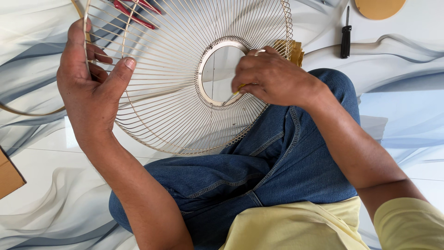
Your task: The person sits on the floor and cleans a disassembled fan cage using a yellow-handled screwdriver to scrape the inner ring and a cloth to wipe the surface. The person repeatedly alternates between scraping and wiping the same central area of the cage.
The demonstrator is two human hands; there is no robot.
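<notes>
Floor: glossy white tile with grey-blue wave pattern (pixel 407 115). Person sits on it, jeans-clad knee (pixel 286 162) raised under the work.

Grille (pixel 171 88): round wire fan guard, cream-coloured, thin radial spokes running from a central ring (pixel 208 69) out to the rim. It is held tilted over the knee, between both hands.

Left hand (pixel 90 88): curled around the rim, fingers hooked through the spokes from behind, thumb pressed on the front. Closed on the grille.

Right hand (pixel 273 78): over the ring's near edge, fingers bunched together, pinching a small tool (pixel 233 95) with a yellow handle and thin metal shaft; tip points into the ring. Exact kind of tool not resolvable.

Handling judgement: grille looks light and springy; single spokes likely bend under point load. Rim and ring appear to be the stiff parts, so those are the sensible grips. Smooth coated wire could slip or rotate in a one-handed hold.

Surroundings: red-handled pliers (pixel 134 11) beyond the left hand, seen through the spokes. Black screwdriver (pixel 346 39) and a tan disc (pixel 379 7) beyond the right hand. Gold pleated piece (pixel 291 48) just behind the right hand, partly hidden. Brown board corner (pixel 9 176) outward of the left forearm. The knee crowds the grille's lower edge.
</notes>
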